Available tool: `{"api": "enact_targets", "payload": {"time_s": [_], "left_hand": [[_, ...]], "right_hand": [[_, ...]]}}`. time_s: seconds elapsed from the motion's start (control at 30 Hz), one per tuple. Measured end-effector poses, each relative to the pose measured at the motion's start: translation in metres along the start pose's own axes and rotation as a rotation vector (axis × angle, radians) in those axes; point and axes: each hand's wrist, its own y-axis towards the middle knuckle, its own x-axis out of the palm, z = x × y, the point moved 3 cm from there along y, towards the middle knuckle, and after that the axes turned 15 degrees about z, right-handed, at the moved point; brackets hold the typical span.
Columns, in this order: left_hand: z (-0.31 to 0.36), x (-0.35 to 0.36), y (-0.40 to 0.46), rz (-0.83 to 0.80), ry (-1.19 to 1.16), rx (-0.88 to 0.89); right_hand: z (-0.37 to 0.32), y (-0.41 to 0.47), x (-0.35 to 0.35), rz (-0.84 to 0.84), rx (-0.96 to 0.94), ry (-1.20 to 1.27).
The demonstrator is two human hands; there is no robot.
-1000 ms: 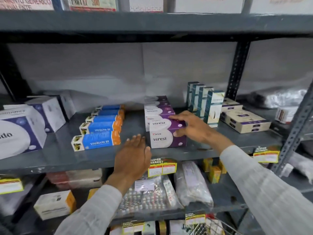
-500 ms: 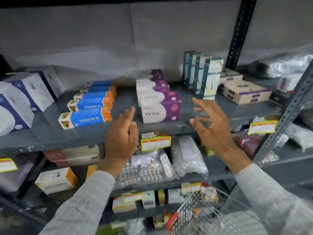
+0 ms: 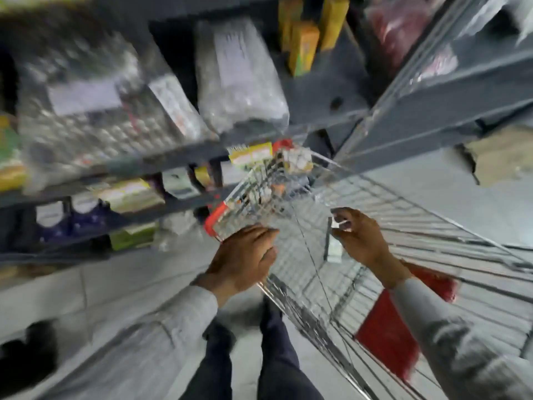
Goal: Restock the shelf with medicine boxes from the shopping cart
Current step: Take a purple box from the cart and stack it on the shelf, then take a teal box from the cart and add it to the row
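Note:
The view is blurred and points down into the wire shopping cart (image 3: 409, 223), which stands against the grey shelf (image 3: 161, 163). My right hand (image 3: 363, 241) is over the cart's basket with its fingers curled around a small white medicine box (image 3: 334, 251) that stands upright. My left hand (image 3: 245, 255) lies at the cart's near left rim, fingers bent down over the wire; whether it grips the rim is unclear. A few more small boxes (image 3: 297, 164) lie at the cart's far end.
Bagged blister packs (image 3: 95, 122) and a plastic bag (image 3: 239, 82) fill the shelf level above the cart. Lower levels hold boxes (image 3: 129, 194). A red flap (image 3: 386, 336) hangs on the cart near me. My legs (image 3: 277, 356) stand on the pale floor.
The view has swung down from the upper shelf to the cart. Both hands left the purple and white boxes and dropped to the cart; the right hand now holds a small white box.

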Motion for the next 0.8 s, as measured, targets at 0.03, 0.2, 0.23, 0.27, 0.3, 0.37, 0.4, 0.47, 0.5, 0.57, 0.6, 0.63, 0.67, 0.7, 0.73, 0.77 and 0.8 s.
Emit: {"api": "enact_targets", "payload": {"time_s": [0.03, 0.2, 0.23, 0.27, 0.3, 0.37, 0.4, 0.47, 0.5, 0.57, 0.6, 0.63, 0.67, 0.7, 0.73, 0.77, 0.8], "left_hand": [[-0.001, 0.017, 0.000, -0.048, 0.016, -0.004], [-0.014, 0.053, -0.003, -0.110, 0.073, -0.043], [-0.017, 0.056, -0.004, -0.117, 0.093, -0.041], [-0.018, 0.058, -0.004, -0.128, 0.114, -0.035], [-0.018, 0.059, -0.004, -0.141, 0.133, -0.034], [-0.019, 0.061, -0.003, -0.159, 0.152, -0.040], [-0.019, 0.061, -0.002, -0.161, 0.149, -0.038], [-0.019, 0.060, -0.002, -0.159, 0.148, -0.032], [-0.020, 0.061, -0.003, -0.160, 0.152, -0.033], [-0.022, 0.061, -0.004, -0.166, 0.167, -0.056], [-0.023, 0.061, -0.004, -0.171, 0.177, -0.067], [-0.023, 0.061, -0.004, -0.175, 0.185, -0.078], [-0.023, 0.061, -0.003, -0.177, 0.190, -0.088], [-0.022, 0.060, -0.003, -0.178, 0.192, -0.097], [-0.020, 0.058, -0.002, -0.172, 0.192, -0.102], [-0.019, 0.057, -0.002, -0.167, 0.192, -0.110], [-0.017, 0.056, -0.002, -0.164, 0.188, -0.117]], "right_hand": [[0.027, 0.003, 0.014, -0.064, 0.102, -0.014], [0.120, 0.009, 0.080, -0.135, 0.265, -0.208], [0.133, 0.010, 0.091, -0.147, 0.265, -0.219], [0.151, 0.014, 0.104, -0.141, 0.259, -0.222], [0.166, 0.018, 0.115, -0.123, 0.253, -0.225], [0.199, 0.031, 0.139, -0.044, 0.272, -0.220], [0.205, 0.035, 0.144, 0.006, 0.293, -0.199], [0.195, 0.040, 0.146, 0.068, 0.340, -0.177], [0.192, 0.043, 0.147, 0.080, 0.358, -0.179], [0.194, 0.051, 0.156, 0.107, 0.366, -0.175], [0.196, 0.054, 0.159, 0.121, 0.371, -0.167], [0.200, 0.057, 0.162, 0.128, 0.376, -0.173], [0.207, 0.059, 0.165, 0.123, 0.379, -0.179], [0.216, 0.061, 0.169, 0.118, 0.379, -0.191], [0.222, 0.061, 0.172, 0.109, 0.382, -0.186], [0.218, 0.057, 0.169, 0.107, 0.385, -0.186], [0.199, 0.048, 0.159, 0.110, 0.371, -0.180]]}}
